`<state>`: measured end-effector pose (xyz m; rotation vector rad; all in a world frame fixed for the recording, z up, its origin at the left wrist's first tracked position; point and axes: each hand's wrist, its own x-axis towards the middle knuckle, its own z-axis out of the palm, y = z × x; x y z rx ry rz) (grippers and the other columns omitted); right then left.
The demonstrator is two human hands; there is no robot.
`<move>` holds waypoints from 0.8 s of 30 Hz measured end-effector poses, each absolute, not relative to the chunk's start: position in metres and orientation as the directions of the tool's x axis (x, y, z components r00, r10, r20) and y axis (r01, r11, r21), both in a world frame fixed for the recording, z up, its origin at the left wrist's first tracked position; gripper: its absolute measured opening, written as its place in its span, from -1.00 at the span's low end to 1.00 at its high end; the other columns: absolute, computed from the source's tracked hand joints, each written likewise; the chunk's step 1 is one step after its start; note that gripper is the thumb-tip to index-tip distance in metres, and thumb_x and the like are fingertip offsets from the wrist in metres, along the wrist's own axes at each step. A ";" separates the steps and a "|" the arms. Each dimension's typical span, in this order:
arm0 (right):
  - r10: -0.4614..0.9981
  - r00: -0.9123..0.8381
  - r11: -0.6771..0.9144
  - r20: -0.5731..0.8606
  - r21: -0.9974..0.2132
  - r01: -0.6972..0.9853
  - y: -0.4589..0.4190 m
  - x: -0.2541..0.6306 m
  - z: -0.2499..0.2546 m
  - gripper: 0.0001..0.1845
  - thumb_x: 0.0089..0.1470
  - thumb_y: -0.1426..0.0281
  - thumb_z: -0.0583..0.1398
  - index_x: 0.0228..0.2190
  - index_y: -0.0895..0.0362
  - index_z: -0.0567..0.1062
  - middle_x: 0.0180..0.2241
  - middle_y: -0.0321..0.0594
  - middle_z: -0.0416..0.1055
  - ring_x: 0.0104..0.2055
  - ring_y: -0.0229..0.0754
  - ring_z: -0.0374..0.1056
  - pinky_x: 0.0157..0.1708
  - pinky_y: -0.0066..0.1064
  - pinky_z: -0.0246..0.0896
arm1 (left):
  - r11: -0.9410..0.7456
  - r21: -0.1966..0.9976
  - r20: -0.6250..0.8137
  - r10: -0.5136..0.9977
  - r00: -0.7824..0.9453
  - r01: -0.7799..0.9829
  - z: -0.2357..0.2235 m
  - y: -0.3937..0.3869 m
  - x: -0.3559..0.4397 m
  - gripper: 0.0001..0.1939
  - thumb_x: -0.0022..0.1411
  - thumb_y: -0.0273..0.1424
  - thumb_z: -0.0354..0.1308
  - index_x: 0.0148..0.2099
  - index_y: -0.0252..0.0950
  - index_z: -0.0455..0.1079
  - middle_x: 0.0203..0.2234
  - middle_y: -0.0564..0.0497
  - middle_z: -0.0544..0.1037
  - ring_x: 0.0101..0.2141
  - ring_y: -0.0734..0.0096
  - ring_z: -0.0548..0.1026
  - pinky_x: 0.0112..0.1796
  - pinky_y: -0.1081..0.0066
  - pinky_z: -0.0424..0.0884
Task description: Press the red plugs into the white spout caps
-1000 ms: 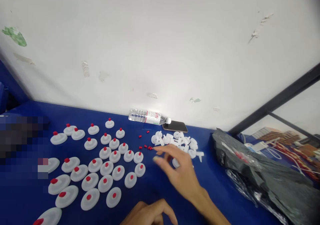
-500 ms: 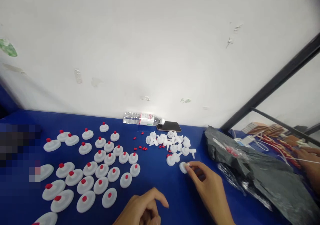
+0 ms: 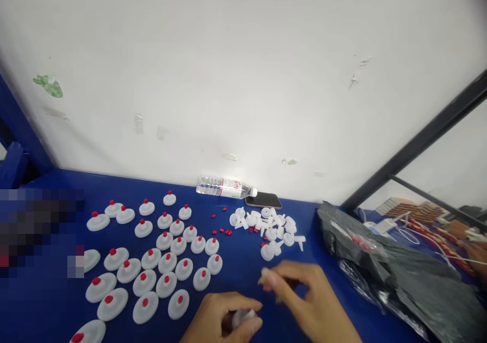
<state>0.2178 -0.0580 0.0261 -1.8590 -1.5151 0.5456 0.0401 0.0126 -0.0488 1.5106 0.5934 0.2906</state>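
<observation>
In my left hand [image 3: 224, 318], closed at the bottom middle, a small white plastic disc with a short stem [image 3: 240, 316] is gripped between thumb and fingers. My right hand [image 3: 304, 295] hovers just to the right, thumb and forefinger pinched together. Whether anything sits in that pinch is blurred. Above it lies a pile of loose white stemmed plastic pieces [image 3: 279, 226]. Small red caps [image 3: 221, 230] are scattered to the pile's left. Rows of white discs with red caps on top [image 3: 166, 285] cover the left side of the blue table [image 3: 243, 262].
A clear water bottle [image 3: 228, 187] lies on its side against the white wall, beside a dark phone [image 3: 266, 199]. Dark grey plastic bags [image 3: 395, 262] fill the right side. Beyond a black frame bar [image 3: 426, 140], another person's hand [image 3: 474, 254] is near cables and boxes.
The white disc from my right fingertips is gone from the table and one is now in my left hand. My right hand has moved down and left, near my left. The view has shifted slightly.
</observation>
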 end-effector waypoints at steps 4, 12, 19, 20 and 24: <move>0.986 0.035 0.042 0.162 -0.454 0.890 0.005 0.210 0.045 -0.79 0.38 0.26 0.23 -0.17 0.01 0.69 -0.25 -0.30 0.67 -0.31 -0.18 0.55 -0.29 -0.42 0.35 | 0.039 0.985 -0.163 0.538 0.827 0.168 -0.043 0.012 0.038 -0.53 0.44 -0.02 0.02 -0.27 -0.32 0.42 -0.50 0.07 0.39 -0.54 0.49 0.38 -0.48 0.50 0.23; 0.995 -0.093 0.099 0.043 -0.166 0.981 0.098 0.186 0.024 -0.78 0.36 0.43 0.26 0.01 0.13 0.60 -0.05 -0.12 0.60 -0.02 -0.01 0.54 0.00 -0.14 0.43 | 0.047 0.995 -0.103 0.525 0.845 0.092 -0.037 0.015 0.031 -0.65 0.50 -0.13 -0.10 -0.30 -0.21 0.18 -0.48 0.12 0.33 -0.52 0.52 0.29 -0.44 0.49 0.22; 0.999 -0.033 0.028 -0.036 -0.142 0.990 0.114 0.178 0.015 -0.79 0.37 0.31 0.27 -0.07 0.19 0.56 -0.07 -0.14 0.55 -0.07 -0.08 0.53 -0.03 -0.12 0.50 | 0.043 0.999 0.005 0.531 0.847 -0.033 -0.061 0.018 0.035 -0.65 0.32 -0.31 0.08 0.12 -0.24 0.19 -0.41 0.17 0.28 -0.54 0.55 0.20 -0.45 0.48 0.20; 0.999 -0.029 0.024 -0.026 -0.165 0.986 0.114 0.179 0.016 -0.81 0.37 0.32 0.27 -0.08 0.19 0.56 -0.09 -0.15 0.56 -0.08 -0.09 0.53 -0.03 -0.11 0.50 | 0.041 0.998 0.009 0.535 0.845 -0.037 -0.063 0.018 0.037 -0.59 0.33 -0.29 0.09 0.17 -0.24 0.17 -0.36 0.13 0.31 -0.54 0.55 0.25 -0.44 0.47 0.23; 0.998 -0.013 0.030 0.055 -0.323 0.946 0.093 0.190 0.031 -0.93 0.34 0.49 0.26 -0.20 0.18 0.59 -0.23 -0.22 0.62 -0.16 -0.15 0.57 -0.06 -0.26 0.47 | 0.099 0.995 -0.064 0.555 0.829 0.011 -0.066 0.019 0.044 -0.40 0.12 -0.41 0.19 0.23 -0.27 0.25 -0.30 0.08 0.44 -0.48 0.54 0.34 -0.47 0.50 0.21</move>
